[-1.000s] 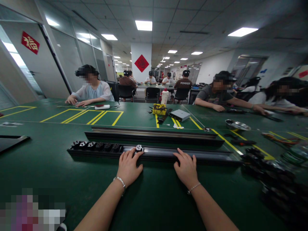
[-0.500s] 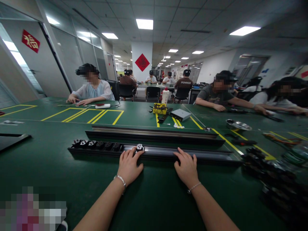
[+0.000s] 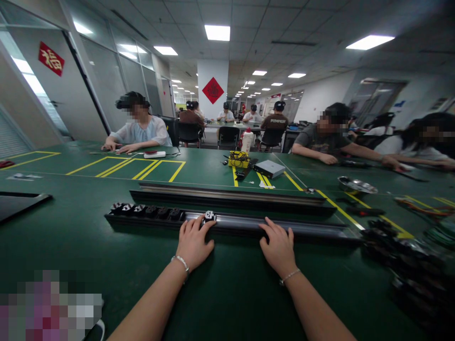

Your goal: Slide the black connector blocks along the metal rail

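Observation:
My left hand (image 3: 195, 240) lies at the near edge of a long black channel-shaped rail (image 3: 245, 226), its fingers spread over the edge. Its index finger touches or nearly touches a white-faced socket module (image 3: 209, 216) in the rail. Farther right, my right hand (image 3: 279, 246) rests its spread fingertips on the same rail. Several black and white modules (image 3: 138, 210) sit in a row at the rail's left end. The undersides of both hands are hidden. Behind it lies a second long dark rail (image 3: 231, 196).
Piled dark modules (image 3: 408, 265) lie at the right. Beyond them are a metal bowl (image 3: 357, 185) and a dark tool with red on it (image 3: 362, 210). A grey box (image 3: 269, 168) and a yellow container with cables (image 3: 239, 160) stand behind the rails. Other people sit around the table.
The camera view has shifted slightly, so the scene appears a little farther right. Both hands and the white-faced module keep about the same places along the rail.

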Demonstrator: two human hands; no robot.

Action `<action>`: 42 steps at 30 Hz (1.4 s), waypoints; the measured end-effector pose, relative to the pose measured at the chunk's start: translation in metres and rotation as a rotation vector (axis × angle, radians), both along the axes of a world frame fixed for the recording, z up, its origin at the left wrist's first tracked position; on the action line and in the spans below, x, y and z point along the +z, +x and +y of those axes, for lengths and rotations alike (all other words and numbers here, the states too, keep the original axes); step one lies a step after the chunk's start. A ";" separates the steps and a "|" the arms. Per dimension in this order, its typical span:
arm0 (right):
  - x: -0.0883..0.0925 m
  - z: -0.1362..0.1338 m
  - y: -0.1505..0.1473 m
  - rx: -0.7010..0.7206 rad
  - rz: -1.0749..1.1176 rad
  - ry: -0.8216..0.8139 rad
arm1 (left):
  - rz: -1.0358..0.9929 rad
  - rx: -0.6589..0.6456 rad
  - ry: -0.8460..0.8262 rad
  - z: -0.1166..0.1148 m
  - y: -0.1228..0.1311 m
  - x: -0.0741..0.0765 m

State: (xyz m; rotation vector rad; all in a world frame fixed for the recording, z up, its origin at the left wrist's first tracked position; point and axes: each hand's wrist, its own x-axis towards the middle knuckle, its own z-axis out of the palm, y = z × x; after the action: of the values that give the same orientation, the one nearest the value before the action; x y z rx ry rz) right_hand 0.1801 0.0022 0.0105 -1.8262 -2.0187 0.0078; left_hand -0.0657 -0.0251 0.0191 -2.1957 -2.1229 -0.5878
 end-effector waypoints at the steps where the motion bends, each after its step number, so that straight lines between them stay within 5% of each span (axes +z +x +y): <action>1: 0.000 0.000 0.000 0.001 0.000 -0.002 | 0.003 0.000 0.003 0.000 0.000 -0.001; 42: 0.002 0.000 -0.001 -0.008 -0.006 -0.011 | 0.009 -0.004 -0.026 0.000 0.000 0.001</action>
State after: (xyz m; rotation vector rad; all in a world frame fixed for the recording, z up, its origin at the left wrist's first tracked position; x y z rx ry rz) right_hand 0.1792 0.0022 0.0122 -1.8430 -2.0197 0.0108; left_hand -0.0652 -0.0254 0.0204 -2.2123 -2.1335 -0.5528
